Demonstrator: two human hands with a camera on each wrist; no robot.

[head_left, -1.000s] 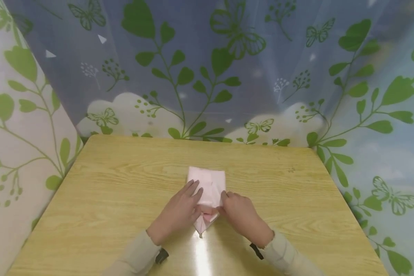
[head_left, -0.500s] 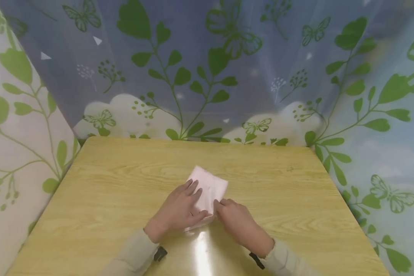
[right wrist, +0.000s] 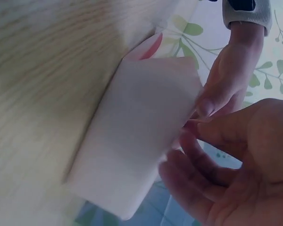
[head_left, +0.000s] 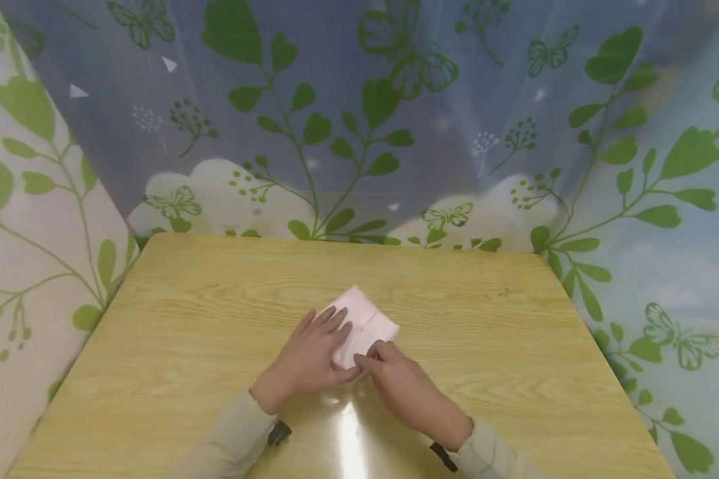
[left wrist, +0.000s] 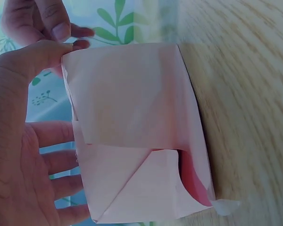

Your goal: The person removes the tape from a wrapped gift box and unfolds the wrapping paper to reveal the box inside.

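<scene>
A folded piece of pink paper (head_left: 362, 322) lies turned at an angle near the middle of the table. My left hand (head_left: 308, 356) rests over its left side with the fingers spread and straight, the thumb at the near edge. With thumb and forefinger my right hand (head_left: 404, 379) pinches the near right edge. Seen in the left wrist view, the underside of the pink paper (left wrist: 127, 103) shows a wide flap, a diagonal crease and a darker pink inner fold. The right wrist view has a smooth face of the pink paper (right wrist: 137, 108) tilted up from the tabletop.
The wooden table (head_left: 216, 293) reaches back to a curtain (head_left: 347, 133) printed with leaves and butterflies. More printed cloth closes off both sides. A bright reflection runs down the table in front of the hands.
The pink paper has turned clockwise, and its pointed near end has gone out of sight. My right hand has shifted a little left along the near edge. The left hand stays on top.
</scene>
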